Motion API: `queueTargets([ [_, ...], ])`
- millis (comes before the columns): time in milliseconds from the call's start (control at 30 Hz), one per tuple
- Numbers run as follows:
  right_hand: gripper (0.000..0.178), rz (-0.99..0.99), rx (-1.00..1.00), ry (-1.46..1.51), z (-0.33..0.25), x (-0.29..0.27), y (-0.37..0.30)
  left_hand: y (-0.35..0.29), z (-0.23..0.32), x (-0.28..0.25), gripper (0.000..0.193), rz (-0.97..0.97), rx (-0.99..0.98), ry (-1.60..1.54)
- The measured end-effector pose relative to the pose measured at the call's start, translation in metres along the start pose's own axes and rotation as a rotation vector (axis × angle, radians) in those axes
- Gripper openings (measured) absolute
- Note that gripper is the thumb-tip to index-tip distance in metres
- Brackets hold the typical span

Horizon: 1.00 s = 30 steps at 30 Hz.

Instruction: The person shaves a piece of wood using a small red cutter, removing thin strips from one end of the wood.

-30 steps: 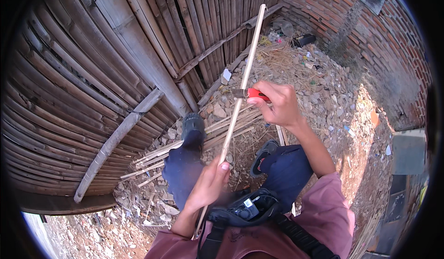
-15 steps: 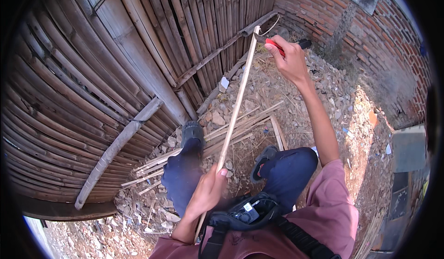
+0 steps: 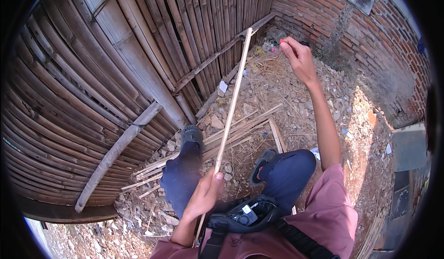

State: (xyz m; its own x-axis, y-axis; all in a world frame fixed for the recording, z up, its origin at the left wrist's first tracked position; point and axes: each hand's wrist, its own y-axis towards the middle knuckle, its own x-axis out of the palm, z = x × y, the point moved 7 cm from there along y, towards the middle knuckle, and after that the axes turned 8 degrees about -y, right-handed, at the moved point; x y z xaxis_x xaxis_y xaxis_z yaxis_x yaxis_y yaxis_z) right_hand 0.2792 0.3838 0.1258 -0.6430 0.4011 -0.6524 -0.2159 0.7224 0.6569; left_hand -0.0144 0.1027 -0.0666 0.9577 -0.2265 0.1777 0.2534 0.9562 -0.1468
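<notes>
the pale strip (image 3: 234,97) slants lengthwise up and away, its far tip leaning right. the left hand (image 3: 206,195) grasps its lower part; the right hand (image 3: 299,61), clenched on a mostly hidden red object (image 3: 281,41), is right of that tip, nearer it, not touching.

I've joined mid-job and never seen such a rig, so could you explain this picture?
No machine here: these are a person's bare hands, seen from a camera on their head looking down; its fisheye lens bends straight edges. The left hand grips a long pale strip near its lower part. The right hand, apart from the strip, pinches a red object, mostly hidden. More strips lie on the rubble-strewn ground, near the person's feet.
</notes>
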Motion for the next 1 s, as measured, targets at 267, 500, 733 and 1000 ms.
queueTargets([
  [267,0.036,-0.047,-0.206,0.002,-0.053,0.019,-0.005,0.001,0.006,0.004,0.035,-0.007,0.036,0.1],
  [500,0.041,0.011,-0.278,-0.016,-0.056,0.018,0.008,0.0,0.018,0.005,0.038,0.048,0.104,0.251],
  [733,0.037,0.09,-0.344,-0.071,-0.051,0.023,0.026,-0.001,0.024,0.0,0.035,0.071,0.072,0.251],
  [1000,0.067,-0.022,0.461,-0.248,0.133,-0.031,0.062,-0.009,0.002,-0.006,0.037,0.0,0.064,0.162],
])
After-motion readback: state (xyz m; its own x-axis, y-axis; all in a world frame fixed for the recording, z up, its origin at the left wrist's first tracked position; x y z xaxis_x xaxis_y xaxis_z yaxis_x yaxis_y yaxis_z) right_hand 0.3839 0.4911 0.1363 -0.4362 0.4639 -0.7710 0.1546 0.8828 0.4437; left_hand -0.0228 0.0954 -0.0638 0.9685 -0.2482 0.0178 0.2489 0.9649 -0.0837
